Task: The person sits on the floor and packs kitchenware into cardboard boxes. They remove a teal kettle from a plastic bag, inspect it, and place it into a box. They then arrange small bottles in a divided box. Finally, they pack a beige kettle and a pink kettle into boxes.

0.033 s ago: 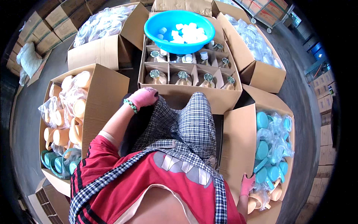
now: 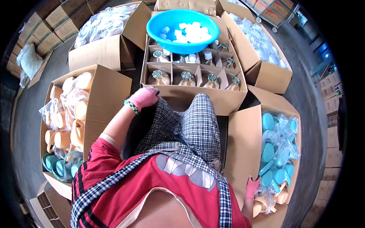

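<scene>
My left hand (image 2: pixel 145 97), in a pink glove with a green beaded bracelet at the wrist, is closed at my checked-cloth knee, beside the near left corner of a divided carton (image 2: pixel 197 92). Its fingertips are turned away, so what they hold, if anything, is hidden. My right hand (image 2: pixel 252 187), also pink-gloved, is at the edge of the right carton (image 2: pixel 243 152), its visible fingers apart. Next to it lie teal lids (image 2: pixel 267 177) with handles and peach lids (image 2: pixel 281 197) among clear plastic bags. Glass bottles (image 2: pixel 185 76) stand in the divided carton's compartments.
A blue basin (image 2: pixel 156 32) holding white caps (image 2: pixel 194 33) sits over the divided carton's far part. At left stands a carton (image 2: pixel 104 102) of peach and teal lids. Cartons of bagged clear pieces (image 2: pixel 104 24) stand farther off, with stacked boxes (image 2: pixel 45 28) and a wheeled cart (image 2: pixel 275 17) behind.
My left hand has shifted very slightly to the left and up. Otherwise the scene looks the same.
</scene>
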`<move>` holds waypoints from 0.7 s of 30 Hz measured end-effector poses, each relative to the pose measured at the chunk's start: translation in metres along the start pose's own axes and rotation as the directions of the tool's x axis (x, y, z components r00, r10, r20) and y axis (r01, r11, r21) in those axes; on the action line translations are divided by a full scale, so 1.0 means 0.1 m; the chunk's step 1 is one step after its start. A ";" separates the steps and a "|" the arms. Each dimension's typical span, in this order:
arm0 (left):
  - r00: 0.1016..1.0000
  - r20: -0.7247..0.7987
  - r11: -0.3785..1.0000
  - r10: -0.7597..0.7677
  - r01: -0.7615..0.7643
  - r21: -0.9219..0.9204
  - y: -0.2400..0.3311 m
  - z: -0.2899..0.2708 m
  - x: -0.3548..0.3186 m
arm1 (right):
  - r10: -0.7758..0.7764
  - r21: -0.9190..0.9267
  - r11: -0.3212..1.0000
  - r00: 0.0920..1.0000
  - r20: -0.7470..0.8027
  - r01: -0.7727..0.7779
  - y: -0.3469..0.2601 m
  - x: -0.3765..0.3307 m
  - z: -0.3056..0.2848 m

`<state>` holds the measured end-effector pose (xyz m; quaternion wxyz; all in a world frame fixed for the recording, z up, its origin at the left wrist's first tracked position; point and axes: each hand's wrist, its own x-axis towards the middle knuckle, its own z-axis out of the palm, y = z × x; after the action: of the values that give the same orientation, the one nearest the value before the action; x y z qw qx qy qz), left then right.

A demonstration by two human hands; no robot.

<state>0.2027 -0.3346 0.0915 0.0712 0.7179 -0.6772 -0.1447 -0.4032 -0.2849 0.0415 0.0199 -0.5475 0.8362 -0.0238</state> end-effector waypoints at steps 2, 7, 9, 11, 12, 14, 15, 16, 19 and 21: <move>0.999 -0.013 0.997 -0.046 0.045 -0.055 -0.05 -0.14 -0.02 | 0.003 0.023 1.000 1.000 0.007 -0.003 0.03 -0.03 0.03; 0.968 -0.173 0.797 -0.183 0.043 -0.603 -0.12 -0.36 0.28 | -0.179 -0.042 0.984 0.976 -0.123 0.175 -0.82 -0.18 -0.38; 0.920 0.061 0.104 -0.388 0.110 -0.989 -0.22 -0.39 0.62 | -0.370 0.144 0.907 0.912 -0.179 0.396 -1.44 -0.24 -0.52; 0.860 0.256 -0.279 -0.442 0.139 -0.950 -0.33 -0.35 0.99 | -0.432 0.540 0.704 0.882 -0.189 0.461 -2.13 -0.25 -0.43; 0.855 0.325 -0.426 -0.404 0.139 -0.894 -0.41 -0.32 1.17 | -0.493 0.648 0.587 0.849 -0.188 0.485 -2.44 -0.23 -0.39; 0.811 0.382 -0.495 -0.443 0.134 -0.859 -0.27 -0.36 1.53 | -0.686 0.570 0.519 0.708 -0.168 0.637 -2.96 -0.16 -0.34; 0.842 0.368 -0.492 -0.395 0.145 -0.859 -0.15 -0.39 1.73 | -0.727 0.581 0.457 0.659 -0.191 0.673 -3.14 -0.13 -0.23; 0.860 0.355 -0.488 -0.367 0.147 -0.860 -0.11 -0.39 1.85 | -0.746 0.523 0.456 0.630 -0.217 0.720 -3.32 -0.16 -0.13; 0.944 0.210 -0.601 -0.255 0.016 -0.799 -0.38 -0.14 2.30 | -0.789 0.583 0.414 0.595 -0.153 0.699 -3.49 -0.05 -0.12; 0.962 0.129 -0.618 -0.241 -0.049 -0.785 -0.46 -0.13 2.46 | -0.803 0.668 0.349 0.577 -0.148 0.657 -3.46 0.00 -0.10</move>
<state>0.2600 -0.5771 0.0625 0.7102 0.3320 -0.0760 -0.6162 -0.0870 -0.4230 0.0723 0.2855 -0.8161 0.4255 -0.2672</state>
